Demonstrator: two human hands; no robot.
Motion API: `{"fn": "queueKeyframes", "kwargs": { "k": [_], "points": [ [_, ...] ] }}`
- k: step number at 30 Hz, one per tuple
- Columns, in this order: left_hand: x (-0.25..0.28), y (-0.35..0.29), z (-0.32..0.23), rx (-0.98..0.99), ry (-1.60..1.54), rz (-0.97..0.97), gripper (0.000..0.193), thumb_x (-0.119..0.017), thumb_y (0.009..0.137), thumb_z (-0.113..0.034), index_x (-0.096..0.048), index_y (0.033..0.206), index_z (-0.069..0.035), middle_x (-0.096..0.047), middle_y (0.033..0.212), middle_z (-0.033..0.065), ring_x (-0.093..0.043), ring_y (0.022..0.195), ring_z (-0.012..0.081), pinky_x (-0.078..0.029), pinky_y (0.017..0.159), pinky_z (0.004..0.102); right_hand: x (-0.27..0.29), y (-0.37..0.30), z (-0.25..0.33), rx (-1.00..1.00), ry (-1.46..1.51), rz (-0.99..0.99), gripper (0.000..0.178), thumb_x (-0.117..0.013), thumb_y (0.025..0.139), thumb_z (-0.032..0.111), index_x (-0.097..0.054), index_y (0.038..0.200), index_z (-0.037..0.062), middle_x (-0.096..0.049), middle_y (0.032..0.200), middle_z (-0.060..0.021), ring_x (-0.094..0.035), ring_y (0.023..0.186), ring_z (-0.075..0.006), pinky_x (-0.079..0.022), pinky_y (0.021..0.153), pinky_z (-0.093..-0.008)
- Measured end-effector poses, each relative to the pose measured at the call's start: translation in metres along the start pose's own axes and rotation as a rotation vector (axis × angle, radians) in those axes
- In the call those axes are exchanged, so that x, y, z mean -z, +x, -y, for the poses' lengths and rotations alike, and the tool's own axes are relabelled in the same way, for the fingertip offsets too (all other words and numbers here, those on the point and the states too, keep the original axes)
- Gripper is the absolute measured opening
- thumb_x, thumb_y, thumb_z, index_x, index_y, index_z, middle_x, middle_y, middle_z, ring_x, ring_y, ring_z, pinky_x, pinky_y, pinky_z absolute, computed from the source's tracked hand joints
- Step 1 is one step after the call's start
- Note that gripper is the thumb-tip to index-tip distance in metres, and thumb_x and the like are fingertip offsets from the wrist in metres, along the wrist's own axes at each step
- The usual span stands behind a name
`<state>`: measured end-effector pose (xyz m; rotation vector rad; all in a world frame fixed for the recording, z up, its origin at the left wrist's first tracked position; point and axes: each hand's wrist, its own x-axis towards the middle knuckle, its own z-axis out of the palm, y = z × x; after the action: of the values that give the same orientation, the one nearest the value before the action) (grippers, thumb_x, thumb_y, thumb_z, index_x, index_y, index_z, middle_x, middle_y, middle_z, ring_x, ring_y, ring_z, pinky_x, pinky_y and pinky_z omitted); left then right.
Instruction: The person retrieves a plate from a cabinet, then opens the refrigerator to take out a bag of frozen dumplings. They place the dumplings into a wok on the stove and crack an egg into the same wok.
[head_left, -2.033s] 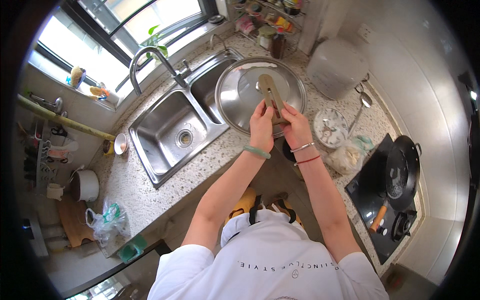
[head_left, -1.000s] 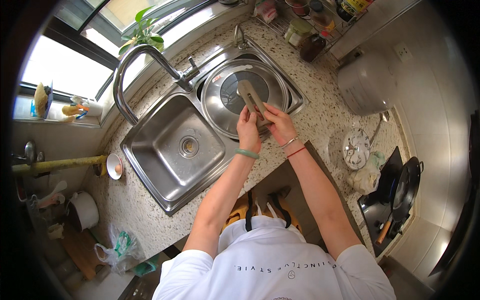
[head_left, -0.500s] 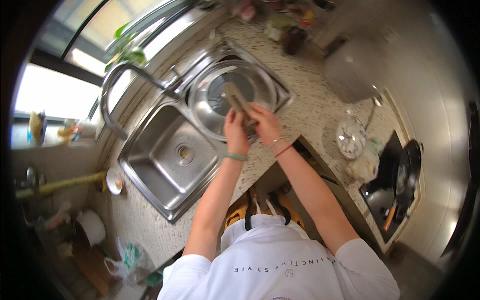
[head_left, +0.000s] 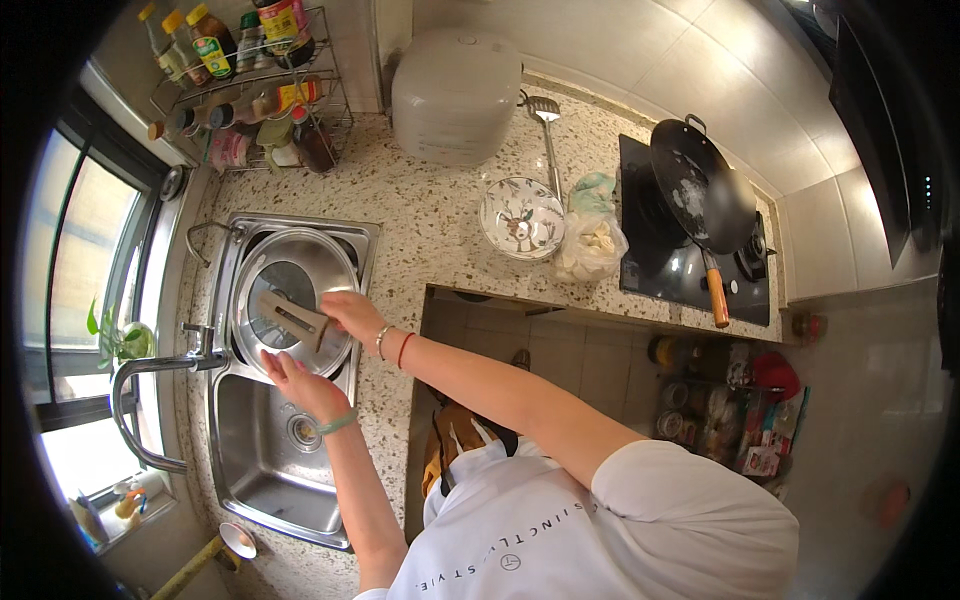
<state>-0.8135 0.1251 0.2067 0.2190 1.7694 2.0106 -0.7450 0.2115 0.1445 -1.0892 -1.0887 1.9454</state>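
Over the sink, my right hand (head_left: 352, 317) closes its fingers on the near end of a beige slotted piece (head_left: 290, 317), shaped like a pot-lid handle. Beneath the piece lies a round steel lid (head_left: 341, 262) with a dark glass centre, set over the far sink bowl. Whether the piece is fixed to the lid I cannot tell. My left hand (head_left: 310, 388) is open beside the lid's near edge, palm turned up and fingers apart, holding nothing. It hovers where the lid meets the near sink bowl (head_left: 255, 420).
A curved tap (head_left: 122, 400) stands on the window side. Along the counter are a bottle rack (head_left: 255, 100), a grey covered appliance (head_left: 455, 95), a slotted turner (head_left: 547, 135), a patterned bowl (head_left: 522, 215) and a plastic bag (head_left: 590, 250). A wok (head_left: 690, 180) sits on the black hob (head_left: 640, 270).
The view has swung to the right, bringing the bottle rack and hob into clearer sight. My left hand has let go of the beige piece and opened; the right still holds it.
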Motion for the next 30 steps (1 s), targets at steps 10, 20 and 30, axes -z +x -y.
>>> {"fn": "queueKeyframes", "kwargs": {
  "k": [10,20,30],
  "points": [
    [-0.126,-0.143,-0.014,0.252,-0.309,0.768,0.031,-0.044,0.095,-0.012,-0.046,0.123,0.002,-0.053,0.119,0.0110,-0.051,0.113,0.0199,-0.039,0.101,0.0341,0.162,-0.112,0.122,0.187,0.597,-0.128,0.025,-0.056,0.090,0.019,-0.060,0.103,-0.0018,-0.064,0.097,-0.0101,-0.062,0.089,-0.0195,-0.050,0.082,-0.0321],
    [-0.250,-0.271,0.081,0.026,0.227,1.251,0.021,-0.053,0.091,-0.016,-0.062,0.105,-0.003,-0.064,0.096,0.0065,-0.060,0.087,0.0153,-0.047,0.077,0.0284,0.379,-0.194,0.144,0.228,-0.255,-0.882,0.017,-0.060,0.085,0.013,-0.070,0.092,0.0025,-0.069,0.078,-0.0042,-0.065,0.071,-0.0123,-0.049,0.061,-0.0238],
    [-0.301,-0.276,0.129,-0.972,0.962,1.020,0.013,-0.063,0.079,-0.017,-0.067,0.090,-0.011,-0.061,0.089,0.0074,-0.056,0.089,0.0264,-0.044,0.075,0.0397,0.410,-0.155,0.135,0.016,-0.951,-0.876,0.019,-0.066,0.077,0.031,-0.073,0.087,0.0162,-0.068,0.084,-0.0083,-0.065,0.079,-0.0273,-0.052,0.068,-0.0361]
  ]
}}
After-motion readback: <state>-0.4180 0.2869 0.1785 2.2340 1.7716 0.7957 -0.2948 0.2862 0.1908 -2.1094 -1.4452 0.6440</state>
